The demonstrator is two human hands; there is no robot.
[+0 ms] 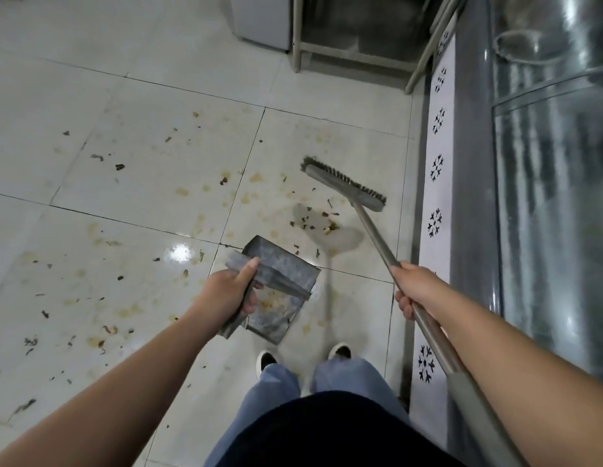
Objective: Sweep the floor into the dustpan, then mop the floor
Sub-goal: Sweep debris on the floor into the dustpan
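your right hand [415, 288] is wrapped round the stiff, light metal broom [344, 183] handle midway; grip there for control; its head hangs just above the floor [125, 106] beside a small crumb pile [318, 220]; your left hand [231, 291] clasps the thin sheet-metal dustpan [276, 288] by its back edge, lifted and tilted; the handle's top is cut off; no mop visible.

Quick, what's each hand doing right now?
Left hand: closed around the grey dustpan, held above the floor.
Right hand: closed around the broom handle.
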